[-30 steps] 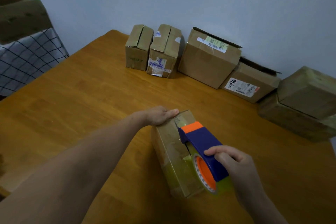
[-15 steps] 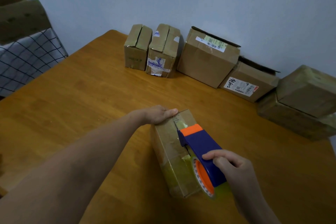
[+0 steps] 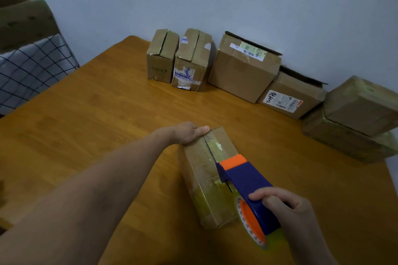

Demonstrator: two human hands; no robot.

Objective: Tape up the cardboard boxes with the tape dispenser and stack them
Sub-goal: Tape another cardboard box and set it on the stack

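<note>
- Head view: gripping the far end of the box with the left hand, thumb along the top edge, other fingers hidden behind it. Probably bracing it against the pull.
- Clutching the tape dispenser in the right hand, orange nose down on the seam just ahead of the knuckles, likely to lay tape over the flap gap.
- Working with hands well apart, box between them on the table.
- Plenty of bare wood left of the left hand.
- Stacked boxes sitting beyond the right hand, near the table's edge.
</note>
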